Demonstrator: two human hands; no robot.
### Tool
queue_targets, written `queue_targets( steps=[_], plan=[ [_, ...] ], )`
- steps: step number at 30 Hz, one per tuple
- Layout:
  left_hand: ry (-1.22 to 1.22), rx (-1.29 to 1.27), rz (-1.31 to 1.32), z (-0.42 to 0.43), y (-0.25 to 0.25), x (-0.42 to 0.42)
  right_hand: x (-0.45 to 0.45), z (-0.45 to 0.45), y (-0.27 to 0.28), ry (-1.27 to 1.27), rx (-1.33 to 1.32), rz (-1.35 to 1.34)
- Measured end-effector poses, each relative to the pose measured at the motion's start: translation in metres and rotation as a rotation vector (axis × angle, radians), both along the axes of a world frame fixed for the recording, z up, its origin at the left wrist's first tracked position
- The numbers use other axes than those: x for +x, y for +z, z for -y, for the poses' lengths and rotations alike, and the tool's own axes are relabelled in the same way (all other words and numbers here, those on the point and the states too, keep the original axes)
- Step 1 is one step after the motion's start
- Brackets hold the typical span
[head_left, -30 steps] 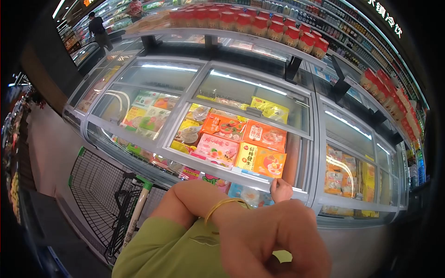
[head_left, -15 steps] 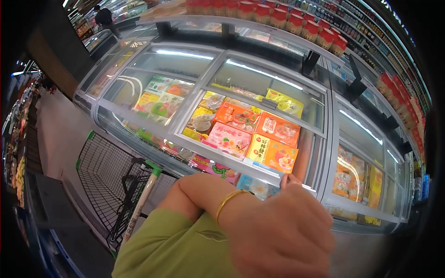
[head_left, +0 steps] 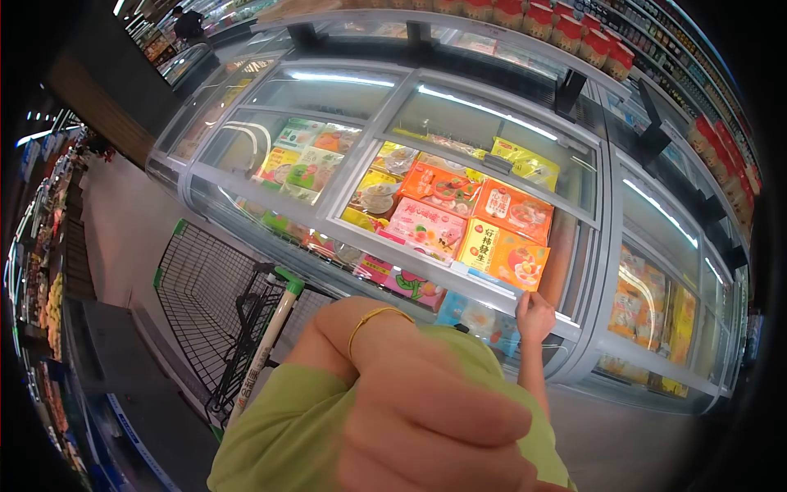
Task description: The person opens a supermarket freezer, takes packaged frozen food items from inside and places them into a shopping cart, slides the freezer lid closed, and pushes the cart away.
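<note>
Two bare hands lie in our view, one near and one farther out. The left hand [head_left: 434, 418] fills the lower middle, its fingers bent inward, with a gold bracelet [head_left: 361, 324] at the wrist and a green sleeve [head_left: 279, 426] higher on the arm. The right hand [head_left: 535, 316] is out past it, touching the front rim [head_left: 447, 271] of a chest freezer [head_left: 370, 138], its fingers bent at the edge. The left is so close and blurred, and the right so small, that we cannot tell whether either one clasps anything. Just beyond the right hand, inside the freezer, we see a yellow-and-orange box [head_left: 504, 254] lying face up, its near edge close to the rim. A pink box [head_left: 425, 228] lies to its left, and behind these two lie a pair of orange boxes [head_left: 516, 209]. Yellow packs [head_left: 373, 195] lie left of the pink box, and a yellow bag [head_left: 529, 166] lies farther back. Through the freezer's front, below the rim, we make out a blue pack [head_left: 475, 318] just left of the right hand. Over to our left, a wire shopping cart [head_left: 184, 287] stands beside the freezer, its handle [head_left: 279, 310] near the left arm. Red-lidded tubs [head_left: 567, 33] line the shelf above, and at upper left we see a person [head_left: 188, 27] in dark clothes.
</note>
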State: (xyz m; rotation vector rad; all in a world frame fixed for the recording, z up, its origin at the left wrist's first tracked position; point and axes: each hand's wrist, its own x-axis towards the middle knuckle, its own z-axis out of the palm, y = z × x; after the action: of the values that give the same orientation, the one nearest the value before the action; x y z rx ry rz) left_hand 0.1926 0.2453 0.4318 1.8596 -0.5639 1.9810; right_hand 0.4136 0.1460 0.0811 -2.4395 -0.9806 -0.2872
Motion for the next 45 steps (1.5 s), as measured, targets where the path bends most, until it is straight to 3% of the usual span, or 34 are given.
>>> queue_targets(
  steps=[2,4,8,9,11,12,14,17,19,23,25,32,37,40,43,45],
  plan=[
    [0.025,-0.028,0.004,0.003,0.0,0.004,-0.001,0.001,0.001,0.016,-0.001,0.004],
    [-0.101,-0.024,0.004,-0.003,0.003,0.013,-0.001,-0.001,0.002,-0.025,-0.078,0.024],
    [-0.068,0.093,-0.397,-0.021,-0.043,0.044,-0.008,-0.004,0.009,-0.037,0.004,0.022],
    [0.043,0.067,-0.641,-0.029,-0.06,0.046,-0.006,0.0,0.007,-0.019,-0.056,0.019],
    [0.222,-0.027,-0.699,-0.052,-0.128,0.071,-0.002,0.004,0.004,0.01,-0.164,0.018],
    [0.336,-0.097,-0.782,-0.063,-0.162,0.075,-0.001,0.0,0.002,0.012,-0.041,-0.007],
    [0.534,-0.159,-0.946,-0.082,-0.224,0.07,-0.001,-0.002,0.002,0.007,-0.048,-0.007],
    [0.615,-0.181,-1.047,-0.104,-0.308,0.048,0.0,0.0,-0.001,0.005,-0.057,0.008],
    [0.737,-0.362,-1.224,-0.107,-0.348,0.027,-0.003,-0.001,0.006,-0.008,-0.077,-0.031],
    [0.697,-0.32,-1.322,-0.114,-0.353,0.016,0.002,0.001,0.0,0.028,-0.04,0.002],
    [0.623,-0.462,-1.461,-0.113,-0.348,0.017,-0.002,-0.001,0.007,0.012,-0.068,-0.018],
    [0.728,-0.408,-1.437,-0.112,-0.353,0.023,0.005,0.001,-0.001,0.086,-0.018,-0.045],
    [0.727,-0.604,-1.563,-0.117,-0.343,0.03,0.001,0.0,0.008,0.126,0.052,-0.025],
    [0.741,-0.577,-1.602,-0.131,-0.358,0.035,0.003,-0.003,0.001,0.094,0.042,0.008],
    [0.6,-0.599,-1.732,-0.142,-0.349,0.04,0.005,-0.002,-0.008,-0.002,-0.062,-0.071],
    [0.483,-0.532,-1.583,-0.146,-0.35,0.035,-0.002,-0.005,0.005,0.003,-0.034,-0.088]
  ],
)
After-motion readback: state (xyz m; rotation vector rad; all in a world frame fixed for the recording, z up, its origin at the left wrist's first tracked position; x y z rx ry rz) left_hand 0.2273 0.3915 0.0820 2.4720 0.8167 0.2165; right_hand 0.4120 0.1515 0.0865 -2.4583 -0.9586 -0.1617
